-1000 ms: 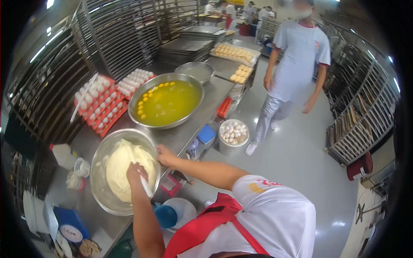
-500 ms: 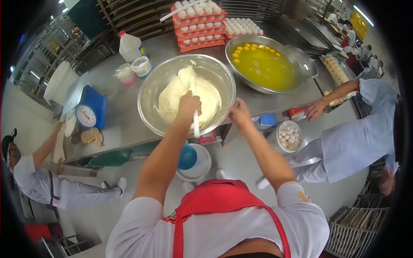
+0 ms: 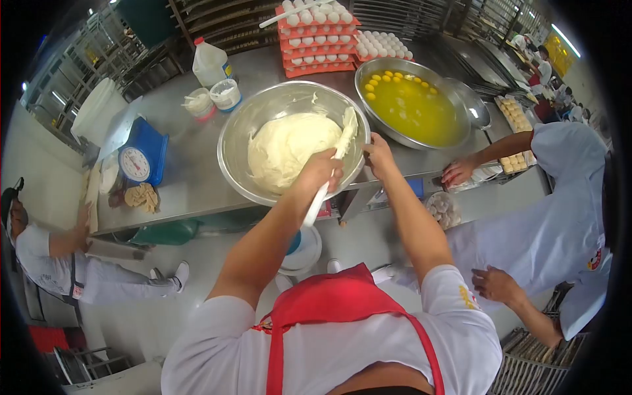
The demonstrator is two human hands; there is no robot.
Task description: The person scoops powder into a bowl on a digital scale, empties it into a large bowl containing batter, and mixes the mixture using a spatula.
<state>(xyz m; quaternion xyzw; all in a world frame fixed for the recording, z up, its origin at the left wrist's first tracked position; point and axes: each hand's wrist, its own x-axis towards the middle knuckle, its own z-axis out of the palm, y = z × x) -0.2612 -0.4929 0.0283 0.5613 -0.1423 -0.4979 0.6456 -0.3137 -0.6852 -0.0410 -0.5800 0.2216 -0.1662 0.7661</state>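
Observation:
My left hand (image 3: 319, 171) is closed round the white handle of a spatula (image 3: 318, 203), over the near right part of a large steel bowl (image 3: 232, 148). Pale, thick batter (image 3: 293, 146) lies in the bowl, and some clings to the spatula's blade, which rests near the bowl's right wall. At the right rim, my right hand (image 3: 378, 155) grips the bowl's edge with its fingers bent. Just right of it stands a second steel bowl (image 3: 421, 143) holding egg whites and several yolks.
Egg trays (image 3: 316, 47) stand behind the bowls. Left are a jug (image 3: 210, 64), two small tubs (image 3: 225, 95) and a blue scale (image 3: 153, 155). A co-worker (image 3: 540, 204) stands close on the right, one hand at the table edge; another person (image 3: 49, 243) is at far left.
The spatula has moved right, from the middle of the batter to the bowl's right side. My right hand has closed on the rim. The right co-worker has come nearer; the view has turned.

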